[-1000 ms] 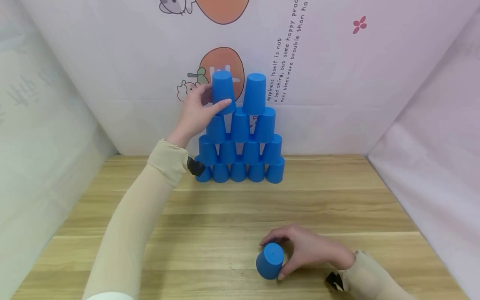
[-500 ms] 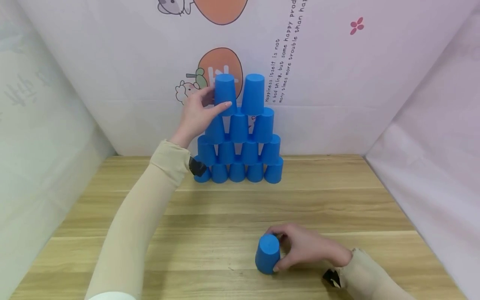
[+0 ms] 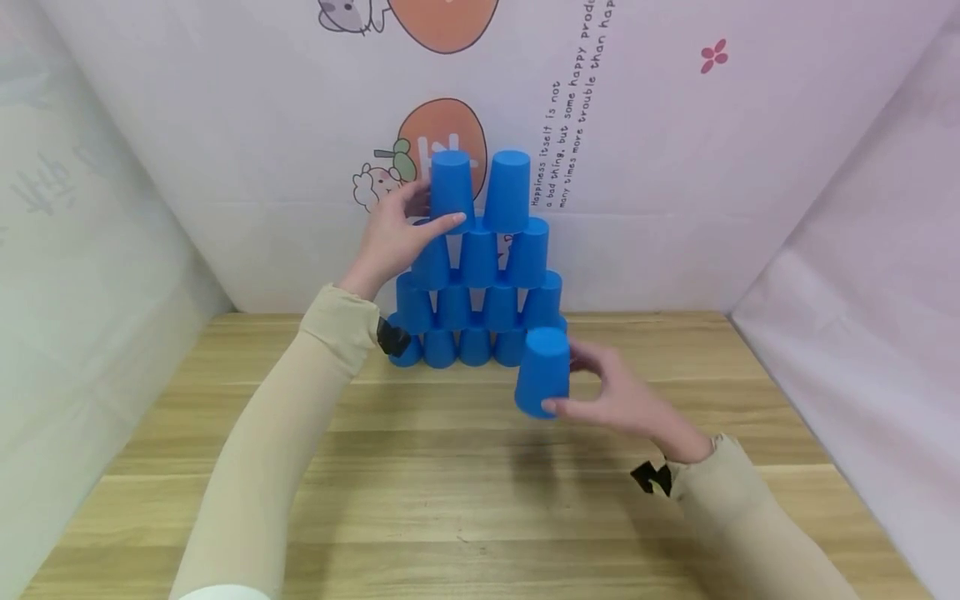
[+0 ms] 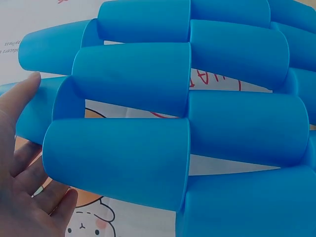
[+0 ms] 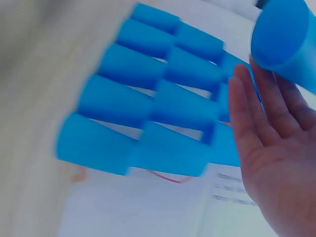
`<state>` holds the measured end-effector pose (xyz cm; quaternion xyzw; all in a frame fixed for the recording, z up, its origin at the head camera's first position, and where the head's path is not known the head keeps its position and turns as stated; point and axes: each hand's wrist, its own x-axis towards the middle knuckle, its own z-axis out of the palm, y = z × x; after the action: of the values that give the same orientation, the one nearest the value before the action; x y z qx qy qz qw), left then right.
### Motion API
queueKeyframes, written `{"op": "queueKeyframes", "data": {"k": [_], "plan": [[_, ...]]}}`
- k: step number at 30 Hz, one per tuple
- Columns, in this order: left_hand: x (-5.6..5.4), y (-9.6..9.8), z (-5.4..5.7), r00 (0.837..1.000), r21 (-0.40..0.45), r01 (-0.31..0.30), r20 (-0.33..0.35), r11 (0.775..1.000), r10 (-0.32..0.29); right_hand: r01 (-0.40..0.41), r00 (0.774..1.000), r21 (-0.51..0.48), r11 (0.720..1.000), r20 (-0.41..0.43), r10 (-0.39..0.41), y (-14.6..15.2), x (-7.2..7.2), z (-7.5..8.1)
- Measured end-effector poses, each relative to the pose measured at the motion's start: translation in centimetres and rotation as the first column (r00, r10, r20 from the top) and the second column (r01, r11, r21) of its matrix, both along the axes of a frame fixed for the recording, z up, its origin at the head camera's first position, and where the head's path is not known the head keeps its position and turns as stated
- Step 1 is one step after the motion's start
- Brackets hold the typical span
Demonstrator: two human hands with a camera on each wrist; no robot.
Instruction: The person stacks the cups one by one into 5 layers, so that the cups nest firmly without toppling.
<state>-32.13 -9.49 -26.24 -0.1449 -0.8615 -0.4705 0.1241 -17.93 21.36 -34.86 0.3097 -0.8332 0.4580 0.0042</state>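
Blue cups stand upside down in a stepped stack point(image 3: 474, 310) at the back of the table, with two cups on the top row. My left hand point(image 3: 392, 237) grips the left top cup point(image 3: 451, 187), thumb in front and fingers around its far side; in the left wrist view this cup point(image 4: 37, 106) sits between thumb and fingers. The right top cup point(image 3: 508, 192) stands beside it, untouched. Off the table, my right hand point(image 3: 618, 396) holds another blue cup point(image 3: 545, 371), mouth down, in front of the stack's lower right corner. In the right wrist view its open mouth point(image 5: 281, 32) shows.
Wood-grain table point(image 3: 450, 508) extends in front of the stack. Behind rises a white printed backdrop point(image 3: 645, 167), close to the cups. Pale cloth side walls point(image 3: 862, 275) border the table left and right.
My right hand has lifted its cup off the table near the front and carried it forward toward the stack. My left hand stays at the left top cup, which has shifted slightly right.
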Motion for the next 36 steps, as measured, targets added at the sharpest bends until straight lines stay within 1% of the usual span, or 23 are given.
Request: {"op": "queueKeyframes", "data": {"k": [3,6,9,13,16,18,21,23,25,27,31,34,36], "plan": [[0.0,0.0,-0.1,1.000,-0.003,0.002,0.001,1.000,-0.002,0.064,0.994,-0.126,0.990,-0.081,-0.075,-0.9,-0.9,2.0],[-0.1,-0.1,-0.2,1.000,-0.016,0.010,-0.009,1.000,-0.010,0.125,0.981,-0.230,0.965,-0.115,-0.155,-2.0,-1.7,4.2],[-0.2,0.0,-0.5,1.000,-0.031,0.012,-0.008,0.999,-0.012,0.162,0.968,-0.298,0.941,-0.139,-0.211,-3.1,-2.6,6.8],[-0.3,0.1,-0.7,1.000,-0.035,0.014,0.004,0.999,-0.014,0.200,0.942,-0.366,0.909,-0.185,-0.282,-4.5,-4.0,10.8],[-0.2,0.3,-0.9,1.000,-0.043,0.016,0.008,0.999,-0.016,0.236,0.916,-0.378,0.895,-0.222,-0.335,-5.4,-5.1,13.7],[-0.2,0.3,-1.0,1.000,-0.051,0.018,0.014,0.999,-0.017,0.276,0.898,-0.346,0.897,-0.240,-0.369,-6.0,-5.9,15.4],[-0.1,0.2,-1.2,1.000,-0.061,0.020,0.005,0.998,-0.019,0.331,0.892,-0.278,0.902,-0.218,-0.395,-7.0,-7.4,17.5],[-0.2,0.1,-1.2,0.999,-0.059,0.024,-0.020,0.998,-0.025,0.365,0.888,-0.224,0.904,-0.207,-0.410,-7.7,-8.6,18.6],[-0.3,0.0,-1.1,0.999,-0.055,0.026,-0.042,0.998,-0.029,0.392,0.884,-0.174,0.903,-0.200,-0.422,-8.3,-9.8,19.4],[-0.3,0.0,-1.0,0.999,-0.048,0.031,-0.040,0.998,-0.033,0.417,0.878,-0.115,0.902,-0.206,-0.432,-8.9,-10.8,19.8],[-0.3,-0.1,-1.0,0.999,-0.052,0.032,-0.002,0.998,-0.033,0.449,0.873,0.005,0.893,-0.216,-0.438,-9.7,-12.3,19.3],[-0.2,-0.2,-1.0,0.999,-0.059,0.036,0.000,0.998,-0.036,0.458,0.872,0.044,0.888,-0.214,-0.440,-9.9,-13.0,18.7],[-0.2,-0.2,-1.0,0.999,-0.056,0.043,-0.007,0.998,-0.044,0.461,0.873,0.047,0.886,-0.205,-0.443,-10.0,-13.3,18.4]]}}
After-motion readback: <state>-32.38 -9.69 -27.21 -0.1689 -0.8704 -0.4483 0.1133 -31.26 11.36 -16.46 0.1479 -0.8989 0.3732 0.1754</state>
